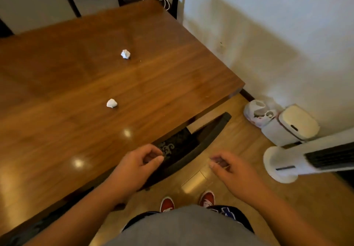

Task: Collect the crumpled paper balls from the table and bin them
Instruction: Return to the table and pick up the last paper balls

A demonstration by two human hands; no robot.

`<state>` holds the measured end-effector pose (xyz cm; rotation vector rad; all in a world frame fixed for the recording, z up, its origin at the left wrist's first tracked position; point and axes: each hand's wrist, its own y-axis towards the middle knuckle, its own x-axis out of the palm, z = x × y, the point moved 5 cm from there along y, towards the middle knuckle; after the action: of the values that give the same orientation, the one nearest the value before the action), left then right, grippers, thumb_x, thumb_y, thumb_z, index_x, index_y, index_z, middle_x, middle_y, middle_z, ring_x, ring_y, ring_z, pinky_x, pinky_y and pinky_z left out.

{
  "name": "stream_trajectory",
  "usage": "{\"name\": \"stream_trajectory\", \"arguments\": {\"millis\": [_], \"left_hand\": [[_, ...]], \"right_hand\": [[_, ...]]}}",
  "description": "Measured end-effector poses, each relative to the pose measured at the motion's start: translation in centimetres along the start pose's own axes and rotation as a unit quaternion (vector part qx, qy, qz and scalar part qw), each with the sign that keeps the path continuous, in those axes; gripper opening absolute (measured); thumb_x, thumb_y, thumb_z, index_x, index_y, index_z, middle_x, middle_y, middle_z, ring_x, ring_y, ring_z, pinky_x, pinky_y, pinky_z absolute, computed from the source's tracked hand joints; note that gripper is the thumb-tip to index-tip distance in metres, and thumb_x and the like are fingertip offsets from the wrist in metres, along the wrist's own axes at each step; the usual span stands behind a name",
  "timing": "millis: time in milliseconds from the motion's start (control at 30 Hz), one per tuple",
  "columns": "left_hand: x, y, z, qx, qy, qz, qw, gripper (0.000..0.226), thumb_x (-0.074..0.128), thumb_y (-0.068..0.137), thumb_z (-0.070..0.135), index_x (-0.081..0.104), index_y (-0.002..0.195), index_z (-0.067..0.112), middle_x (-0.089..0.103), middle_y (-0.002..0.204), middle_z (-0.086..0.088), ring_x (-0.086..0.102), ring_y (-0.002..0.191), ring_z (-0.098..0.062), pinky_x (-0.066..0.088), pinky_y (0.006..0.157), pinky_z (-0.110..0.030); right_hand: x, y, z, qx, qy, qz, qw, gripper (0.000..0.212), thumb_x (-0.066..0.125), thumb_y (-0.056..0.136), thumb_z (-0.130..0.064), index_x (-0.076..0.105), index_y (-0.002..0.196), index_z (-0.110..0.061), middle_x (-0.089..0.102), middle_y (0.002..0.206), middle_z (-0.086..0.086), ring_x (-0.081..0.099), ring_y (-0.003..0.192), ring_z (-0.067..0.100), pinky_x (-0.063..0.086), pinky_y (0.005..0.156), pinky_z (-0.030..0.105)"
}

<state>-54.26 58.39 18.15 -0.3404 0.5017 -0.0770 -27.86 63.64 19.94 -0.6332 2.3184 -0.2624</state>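
Observation:
Two white crumpled paper balls lie on the brown wooden table (57, 85): one paper ball (111, 103) nearer me, the other paper ball (125, 54) farther back. A white lidded bin (291, 127) stands on the floor by the wall, to the right of the table. My left hand (139, 163) hovers over the table's near edge with loosely curled fingers and holds nothing. Over the floor, my right hand (228, 167) is also loosely curled and holds nothing. Both hands are well short of the balls.
A dark chair (193, 148) is pushed under the table's near right corner. A white plastic bag (256, 113) sits beside the bin. A white tower fan (298, 159) stands at the right. Cables lie on the floor behind the table.

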Motion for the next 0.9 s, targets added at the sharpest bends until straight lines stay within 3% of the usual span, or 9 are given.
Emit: {"name": "stream_trajectory", "arguments": {"millis": [100, 167, 300, 433, 600, 733, 900], "left_hand": [[-2.0, 3.5, -2.5, -0.039, 0.009, 0.069, 0.997, 0.010, 0.061, 0.086, 0.049, 0.059, 0.096, 0.049, 0.067, 0.093, 0.021, 0.061, 0.087, 0.007, 0.054, 0.073, -0.023], [-3.4, 5.6, -4.4, -0.076, 0.047, 0.113, 0.990, 0.016, 0.062, 0.083, 0.052, 0.056, 0.098, 0.048, 0.064, 0.103, 0.019, 0.061, 0.093, 0.002, 0.054, 0.082, -0.027], [-6.2, 10.2, -6.8, -0.175, 0.131, 0.177, 0.960, 0.055, 0.060, 0.081, 0.057, 0.044, 0.129, 0.036, 0.049, 0.130, 0.003, 0.049, 0.121, -0.020, 0.047, 0.099, -0.039], [-8.8, 14.3, -7.6, -0.232, 0.175, 0.255, 0.922, 0.068, 0.060, 0.083, 0.052, 0.031, 0.140, 0.028, 0.036, 0.141, -0.007, 0.039, 0.130, -0.031, 0.044, 0.100, -0.046], [-12.6, 18.0, -10.1, -0.347, 0.203, 0.313, 0.860, 0.060, 0.056, 0.086, 0.048, 0.034, 0.134, 0.020, 0.035, 0.140, -0.012, 0.034, 0.131, -0.034, 0.048, 0.095, -0.045], [-13.7, 20.3, -12.2, -0.375, 0.186, 0.350, 0.838, 0.048, 0.055, 0.087, 0.042, 0.039, 0.128, 0.021, 0.042, 0.136, -0.008, 0.039, 0.127, -0.030, 0.050, 0.089, -0.043], [-12.9, 22.4, -13.5, -0.359, 0.198, 0.381, 0.829, 0.037, 0.047, 0.093, 0.040, 0.043, 0.125, 0.021, 0.052, 0.125, -0.005, 0.049, 0.113, -0.023, 0.051, 0.088, -0.034]], "right_hand": [[-0.9, 4.7, -2.3, -0.035, -0.040, -0.021, 0.998, 0.020, 0.054, 0.092, -0.044, 0.059, 0.110, -0.038, 0.062, 0.096, -0.019, 0.058, 0.090, -0.007, 0.047, 0.068, 0.013], [-1.2, 8.1, -3.5, -0.059, -0.056, -0.033, 0.996, 0.025, 0.055, 0.091, -0.043, 0.061, 0.113, -0.031, 0.063, 0.095, -0.017, 0.059, 0.087, -0.003, 0.048, 0.070, 0.016], [-1.1, 15.9, -4.9, -0.083, -0.091, -0.104, 0.987, 0.033, 0.055, 0.091, -0.046, 0.057, 0.120, -0.031, 0.061, 0.102, -0.018, 0.060, 0.091, -0.001, 0.052, 0.078, 0.021], [0.4, 25.5, -6.5, -0.109, -0.149, -0.175, 0.967, 0.034, 0.056, 0.089, -0.050, 0.054, 0.120, -0.035, 0.059, 0.104, -0.019, 0.060, 0.089, 0.001, 0.054, 0.076, 0.025], [2.5, 36.6, -7.9, -0.159, -0.199, -0.194, 0.947, 0.036, 0.055, 0.086, -0.056, 0.049, 0.119, -0.044, 0.054, 0.105, -0.025, 0.057, 0.088, -0.005, 0.047, 0.063, 0.016], [4.0, 44.2, -10.0, -0.193, -0.227, -0.199, 0.934, 0.043, 0.057, 0.086, -0.054, 0.045, 0.125, -0.043, 0.052, 0.111, -0.022, 0.055, 0.089, -0.003, 0.044, 0.061, 0.013], [6.7, 51.5, -13.6, -0.219, -0.264, -0.163, 0.925, 0.051, 0.060, 0.086, -0.048, 0.042, 0.132, -0.036, 0.051, 0.133, -0.005, 0.057, 0.104, 0.011, 0.054, 0.073, 0.028]]}}
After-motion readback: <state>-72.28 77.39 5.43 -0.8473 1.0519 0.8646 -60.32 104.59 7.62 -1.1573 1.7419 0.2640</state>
